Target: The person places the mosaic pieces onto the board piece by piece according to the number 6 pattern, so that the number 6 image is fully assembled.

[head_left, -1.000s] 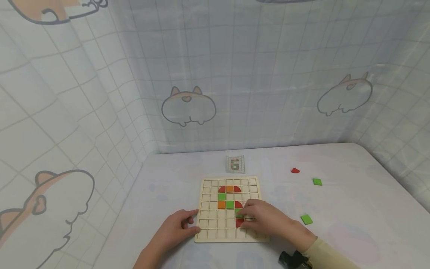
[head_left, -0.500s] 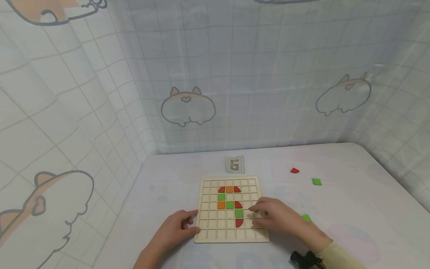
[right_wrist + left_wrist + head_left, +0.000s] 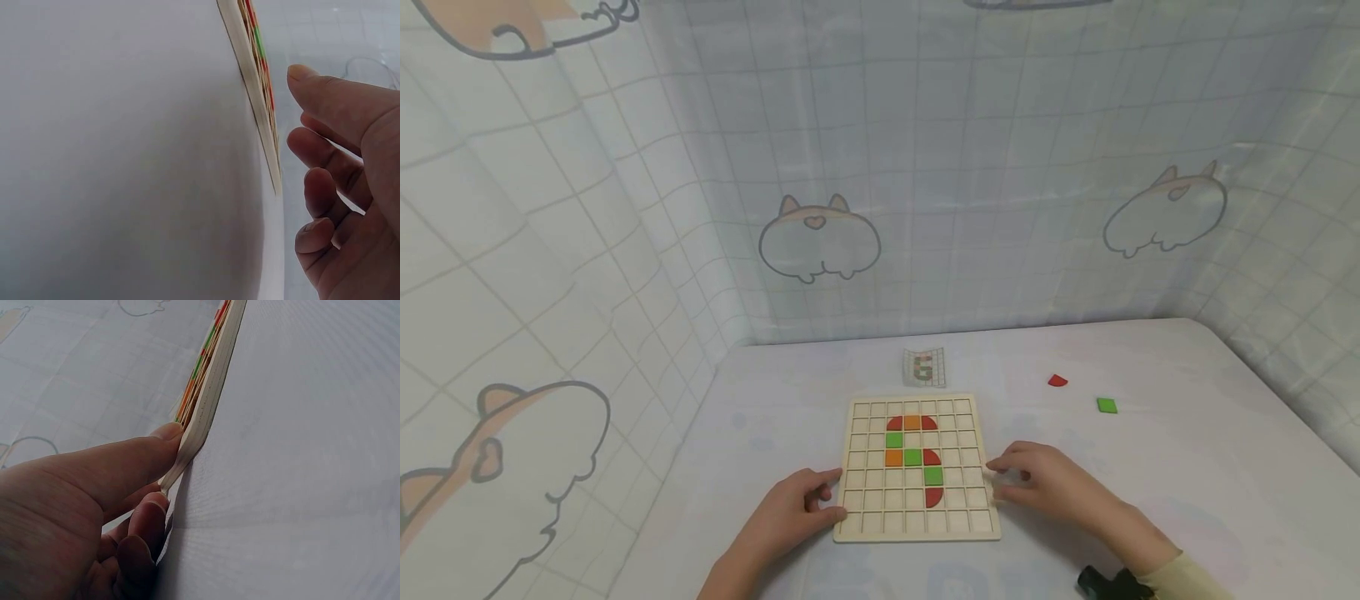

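Observation:
A pale wooden grid board (image 3: 869,500) lies flat on the table, with red quarter-circle, green square and orange square tiles in some cells. My left hand (image 3: 793,510) holds the board at its left edge. In the left wrist view the thumb (image 3: 140,464) touches the rim near a corner, with the other fingers curled below. Just off the board's right edge is my right hand (image 3: 1047,483), fingers loosely bent and apart. The right wrist view shows nothing between the thumb (image 3: 331,94) and fingers. A green square tile (image 3: 933,476) sits between two red quarter-circle tiles in the right column.
A small paper card (image 3: 925,367) with a coloured grid pattern lies behind the board. Farther right on the table are a loose red quarter-circle tile (image 3: 1057,381) and a loose green square tile (image 3: 1107,406). A patterned curtain (image 3: 925,208) surrounds the table.
My right hand has left the green tile in the grid and moved right, off the board. Its hand and forearm now cover a loose green tile seen earlier. The left hand stays put.

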The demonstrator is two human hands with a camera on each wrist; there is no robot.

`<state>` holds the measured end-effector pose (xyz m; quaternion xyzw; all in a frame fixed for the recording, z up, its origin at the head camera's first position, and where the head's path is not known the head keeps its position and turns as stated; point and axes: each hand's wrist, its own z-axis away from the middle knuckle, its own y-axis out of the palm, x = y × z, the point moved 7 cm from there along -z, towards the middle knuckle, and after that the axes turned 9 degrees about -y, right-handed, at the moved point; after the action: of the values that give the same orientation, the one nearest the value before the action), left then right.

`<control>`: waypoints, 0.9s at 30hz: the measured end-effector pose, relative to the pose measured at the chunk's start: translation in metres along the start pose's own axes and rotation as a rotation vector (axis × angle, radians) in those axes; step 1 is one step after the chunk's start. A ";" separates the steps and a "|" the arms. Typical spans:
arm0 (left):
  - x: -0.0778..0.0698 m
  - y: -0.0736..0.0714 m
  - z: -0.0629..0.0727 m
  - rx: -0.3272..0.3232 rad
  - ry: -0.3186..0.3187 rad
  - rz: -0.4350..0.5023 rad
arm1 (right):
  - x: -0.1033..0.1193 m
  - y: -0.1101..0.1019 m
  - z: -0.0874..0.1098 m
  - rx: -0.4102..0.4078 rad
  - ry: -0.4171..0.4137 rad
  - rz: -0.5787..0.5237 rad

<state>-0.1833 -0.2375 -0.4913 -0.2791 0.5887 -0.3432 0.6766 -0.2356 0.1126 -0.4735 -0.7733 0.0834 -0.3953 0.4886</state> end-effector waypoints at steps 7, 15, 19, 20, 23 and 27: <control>0.002 0.001 -0.001 0.002 -0.009 -0.004 | -0.011 -0.010 0.015 -0.042 -0.006 0.027; 0.004 0.000 -0.001 0.006 -0.020 -0.009 | -0.025 -0.023 0.034 -0.086 0.035 0.059; 0.004 0.000 -0.001 0.008 -0.026 -0.018 | -0.032 -0.027 0.041 -0.089 0.086 0.078; 0.003 0.000 -0.001 0.009 -0.028 -0.019 | -0.034 -0.028 0.043 -0.090 0.091 0.081; 0.002 0.000 0.000 0.010 -0.027 -0.015 | -0.037 -0.031 0.046 -0.097 0.092 0.083; 0.000 0.000 0.000 0.012 -0.022 -0.002 | -0.040 -0.035 0.052 -0.106 0.094 0.082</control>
<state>-0.1829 -0.2378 -0.4914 -0.2793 0.5788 -0.3443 0.6844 -0.2359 0.1868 -0.4770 -0.7745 0.1586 -0.4061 0.4584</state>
